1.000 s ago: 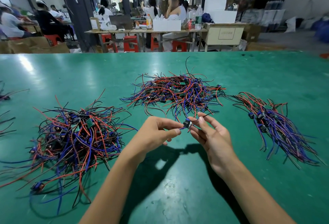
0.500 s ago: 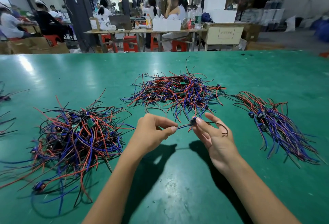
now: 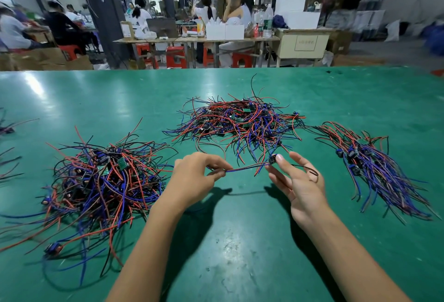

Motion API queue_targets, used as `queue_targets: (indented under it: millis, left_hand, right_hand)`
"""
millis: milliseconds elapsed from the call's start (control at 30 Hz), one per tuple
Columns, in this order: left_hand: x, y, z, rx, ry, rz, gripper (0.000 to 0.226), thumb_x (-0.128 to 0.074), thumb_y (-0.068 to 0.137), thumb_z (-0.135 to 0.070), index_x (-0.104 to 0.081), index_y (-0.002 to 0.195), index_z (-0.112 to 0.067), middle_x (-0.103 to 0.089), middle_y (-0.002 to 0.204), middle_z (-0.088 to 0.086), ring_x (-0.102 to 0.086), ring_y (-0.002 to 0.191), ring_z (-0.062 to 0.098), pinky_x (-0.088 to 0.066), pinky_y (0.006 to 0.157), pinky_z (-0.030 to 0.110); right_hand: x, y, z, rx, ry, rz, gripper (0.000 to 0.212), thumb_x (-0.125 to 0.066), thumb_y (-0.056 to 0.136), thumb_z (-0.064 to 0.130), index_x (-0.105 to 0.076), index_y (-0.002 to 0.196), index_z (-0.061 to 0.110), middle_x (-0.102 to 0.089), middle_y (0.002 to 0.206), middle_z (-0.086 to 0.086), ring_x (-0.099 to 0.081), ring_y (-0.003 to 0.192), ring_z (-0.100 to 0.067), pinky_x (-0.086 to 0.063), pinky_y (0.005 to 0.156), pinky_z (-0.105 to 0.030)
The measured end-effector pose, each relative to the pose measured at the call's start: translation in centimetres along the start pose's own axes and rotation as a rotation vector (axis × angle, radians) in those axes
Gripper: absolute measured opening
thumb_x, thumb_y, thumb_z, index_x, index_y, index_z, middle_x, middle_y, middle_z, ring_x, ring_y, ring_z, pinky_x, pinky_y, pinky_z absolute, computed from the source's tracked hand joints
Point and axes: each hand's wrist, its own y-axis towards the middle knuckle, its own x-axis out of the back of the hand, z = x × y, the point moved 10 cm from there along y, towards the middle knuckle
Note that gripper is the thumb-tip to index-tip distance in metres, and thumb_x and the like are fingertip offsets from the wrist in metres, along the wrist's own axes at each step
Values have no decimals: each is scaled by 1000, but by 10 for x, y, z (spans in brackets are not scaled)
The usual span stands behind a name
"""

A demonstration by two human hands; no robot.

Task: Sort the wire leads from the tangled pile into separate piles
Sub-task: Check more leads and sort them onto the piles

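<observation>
- I am pinching the free ends of one wire lead [image 3: 245,168] between thumb and forefinger of my left hand [image 3: 195,178], fingers curled, so the red and blue strands are pulling straight instead of looping.
- My right hand [image 3: 296,181] is pinching the lead's small dark component [image 3: 272,158] at the fingertips, remaining fingers spread; its black strand [image 3: 307,169] is arcing across my palm. I judge this grip is keeping the lead stretched just above the green surface [image 3: 240,241], clear of other wires.
- The tangled pile [image 3: 240,121] is lying just beyond my hands; a looser heap [image 3: 101,176] is sitting to my left, and a combed bundle [image 3: 379,169] to my right is lying with strands parallel, probably the sorted output.
- More wires [image 3: 7,128] are being cut off by the left frame edge.
- Component details are too small to read; the workers and benches beyond are blurring.
</observation>
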Motion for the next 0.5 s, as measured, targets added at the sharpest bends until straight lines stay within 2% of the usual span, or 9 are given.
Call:
queue_targets:
  millis: [133, 367, 433, 500]
  left_hand:
    - [-5, 2, 1, -12, -84, 55, 15, -68, 93, -19, -80, 96, -29, -74, 79, -11, -64, 75, 12, -54, 81, 33]
    - [-9, 3, 1, -31, -85, 98, 12, -70, 93, -20, -81, 95, -26, -74, 76, -11, -57, 64, -1, -45, 65, 15]
    - [-3, 3, 0, -43, -77, 64, 13, -70, 93, -19, -80, 93, -26, -74, 75, -11, -58, 63, 4, -46, 66, 20]
    - [10, 4, -2, -49, -180, -31, 15, -68, 94, -15, -80, 92, -24, -75, 76, -9, -58, 63, 9, -48, 68, 25]
  right_hand:
    - [2, 1, 2, 10, 30, -13, 32, -74, 86, 0, -56, 108, 15, -76, 79, -9, -75, 68, -23, -62, 64, -26]
    - [2, 3, 6, 36, -12, 3, 35, -75, 85, 3, -57, 113, 14, -77, 80, -7, -74, 68, -19, -60, 63, -23]
    - [-1, 3, 7, 34, -27, 31, 38, -76, 85, 6, -57, 116, 13, -77, 84, -7, -75, 71, -19, -61, 66, -23]
    - [-8, 1, 9, 38, -57, 85, 41, -78, 82, 11, -58, 118, 14, -78, 93, -7, -76, 80, -21, -62, 71, -24]
